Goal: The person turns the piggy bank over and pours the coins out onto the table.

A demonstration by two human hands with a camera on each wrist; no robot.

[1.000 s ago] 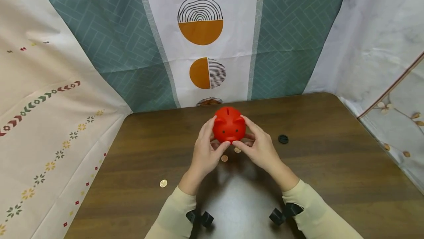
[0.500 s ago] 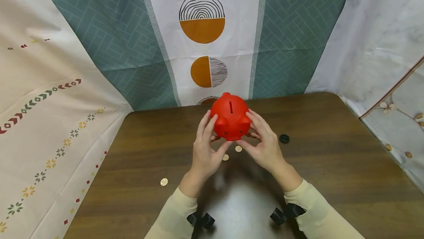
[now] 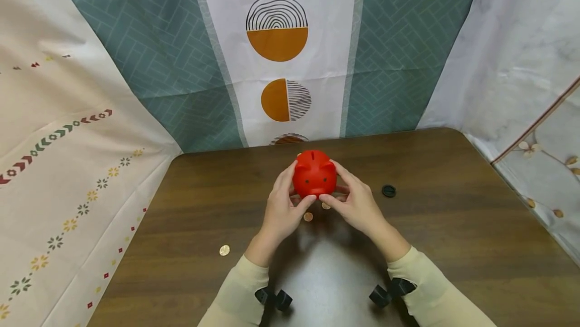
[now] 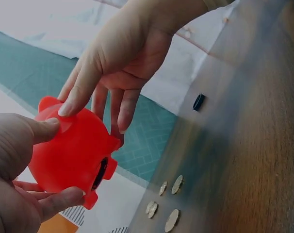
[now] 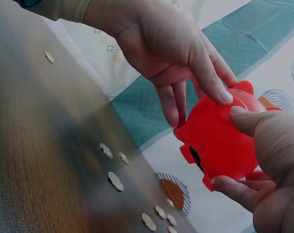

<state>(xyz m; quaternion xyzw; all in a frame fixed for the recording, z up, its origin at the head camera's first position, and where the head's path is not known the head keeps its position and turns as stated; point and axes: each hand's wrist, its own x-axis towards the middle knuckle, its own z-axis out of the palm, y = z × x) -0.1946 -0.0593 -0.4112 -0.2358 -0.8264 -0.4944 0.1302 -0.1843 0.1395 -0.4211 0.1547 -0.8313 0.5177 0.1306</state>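
Observation:
Between both hands, above the table, is a red piggy bank (image 3: 314,178), its snout toward me and the coin slot on top. My left hand (image 3: 283,209) grips its left side, thumb by the snout and fingers round the body. On the other side my right hand (image 3: 357,206) mirrors that hold. Both wrist views show a dark round opening (image 4: 100,173) in its belly between the feet. Below lie several coins: one copper coin (image 3: 308,217), another coin (image 3: 325,206) partly behind the right thumb, and a coin (image 3: 299,155) peeking out behind the pig.
A round black plug (image 3: 388,190) lies on the wooden table (image 3: 444,226) right of the hands. One gold coin (image 3: 224,250) is off to the left. Patterned cloth (image 3: 181,65) hangs beyond the table's far edge. Small black devices (image 3: 284,300) are strapped at the sleeves.
The piggy bank rose toward the camera and tipped to show more of its top, then came back down. A coin edge now shows behind it.

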